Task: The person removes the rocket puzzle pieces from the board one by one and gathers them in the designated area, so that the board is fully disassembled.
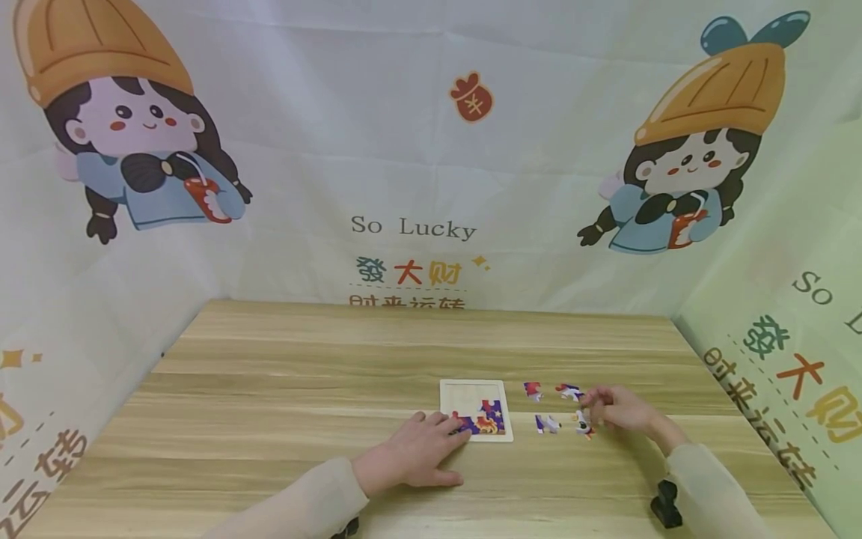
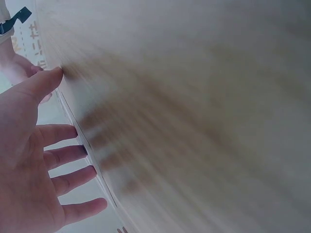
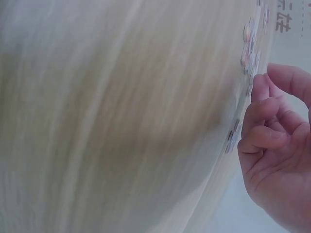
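Note:
My left hand (image 1: 420, 449) lies with spread, fairly straight fingers over the lower left of a pale puzzle tray (image 1: 471, 383). In the left wrist view, the fingertips (image 2: 87, 209) reach the tray's edge. Purple, red and yellow puzzle pieces (image 1: 485, 425) sit along the tray's bottom and right side. My right hand (image 1: 622, 410) is beside the loose pieces, with its fingers bent and thumb near the index finger. No piece shows between them in the right wrist view. Nearest to it are an upper piece (image 1: 569, 391) and a lower piece (image 1: 582, 424).
Two more loose pieces, one red and purple (image 1: 533, 391) and one white and purple (image 1: 548, 424), lie between the tray and the right hand. The wooden table (image 1: 303, 374) meets a printed cloth backdrop (image 1: 417, 150) at its back and sides.

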Demonstrator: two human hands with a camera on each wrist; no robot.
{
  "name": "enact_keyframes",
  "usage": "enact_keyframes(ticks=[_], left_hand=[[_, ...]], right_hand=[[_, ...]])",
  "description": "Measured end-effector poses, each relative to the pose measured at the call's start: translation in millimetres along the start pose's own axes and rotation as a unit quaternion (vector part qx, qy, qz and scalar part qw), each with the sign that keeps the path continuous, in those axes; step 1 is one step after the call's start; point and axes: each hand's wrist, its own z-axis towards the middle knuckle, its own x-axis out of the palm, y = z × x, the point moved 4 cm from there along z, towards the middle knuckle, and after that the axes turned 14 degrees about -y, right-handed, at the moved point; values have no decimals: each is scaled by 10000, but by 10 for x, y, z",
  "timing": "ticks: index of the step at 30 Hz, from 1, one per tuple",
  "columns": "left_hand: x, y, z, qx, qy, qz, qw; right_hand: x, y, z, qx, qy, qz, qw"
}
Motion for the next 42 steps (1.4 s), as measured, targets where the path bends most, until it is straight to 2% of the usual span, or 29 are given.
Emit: enact_keyframes(ticks=[9, 15, 20, 28, 32, 38, 42], left_hand=[[-8, 3, 3, 0, 9, -21, 10000], [-16, 0, 4, -16, 49, -17, 10000], [-20, -4, 7, -11, 27, -33, 10000], [-42, -11, 10, -48, -33, -47, 10000], [-52, -20, 27, -115, -27, -65, 9999], [-58, -56, 76, -162, -111, 15, 9998], [-52, -80, 101, -160, -142, 158, 9996]], right_hand=[[166, 155, 64, -326, -125, -495, 9982], [371, 330, 110, -647, 4, -339, 9973], [518, 439, 167, -886, -6, -484, 9949], [763, 609, 266, -1075, 60, -497, 9929], [864, 655, 323, -1173, 10, -717, 9905], [962, 671, 406, -1507, -98, -1433, 9781], [997, 688, 433, -1516, 78, -1424, 9781]])
